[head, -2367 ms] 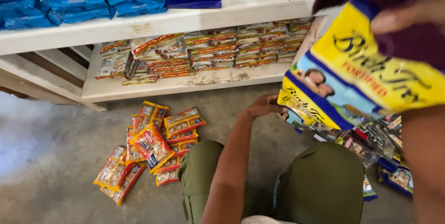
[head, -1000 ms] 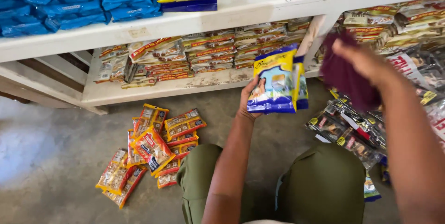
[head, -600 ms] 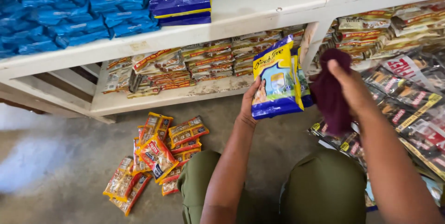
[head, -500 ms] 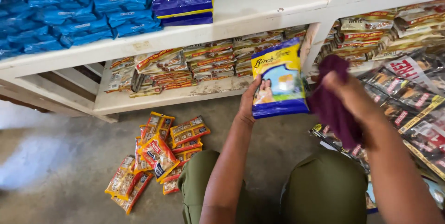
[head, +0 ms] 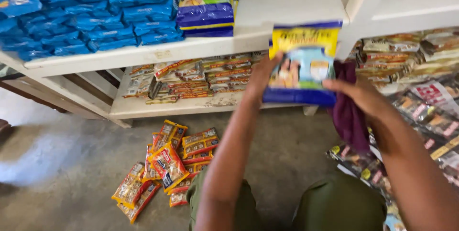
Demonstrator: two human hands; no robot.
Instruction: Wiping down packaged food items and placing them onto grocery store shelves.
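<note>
— Where is the yellow-and-blue packet [head: 302, 66] held?

— It is held upright in front of the white shelf unit [head: 287, 1], its top edge level with the front lip of the upper shelf and just right of the stack of matching packets [head: 205, 4] laid on that shelf.

— How is it gripped?

— It is clasped at its left edge by the left hand [head: 260, 75], whose fingers are hidden behind it. Its right edge is touched by the fingers of the right hand [head: 363, 99], which is also closed on a dark purple cloth [head: 349, 111]; the cloth is seen hanging down just right of the packet.

— What is found around the packet?

— On the upper shelf, left of the matching stack, blue packets [head: 81, 11] are piled in rows. On the lower shelf, behind and left of the packet, flat orange-and-brown sachets [head: 196, 78] are stacked. Right of the packet, in the next bay, more wrapped goods [head: 420, 68] are piled. Below and left of the packet, a loose heap of orange snack packets [head: 167, 164] is spread on the concrete floor [head: 67, 164], beside knees in olive-green trousers [head: 334, 207].
</note>
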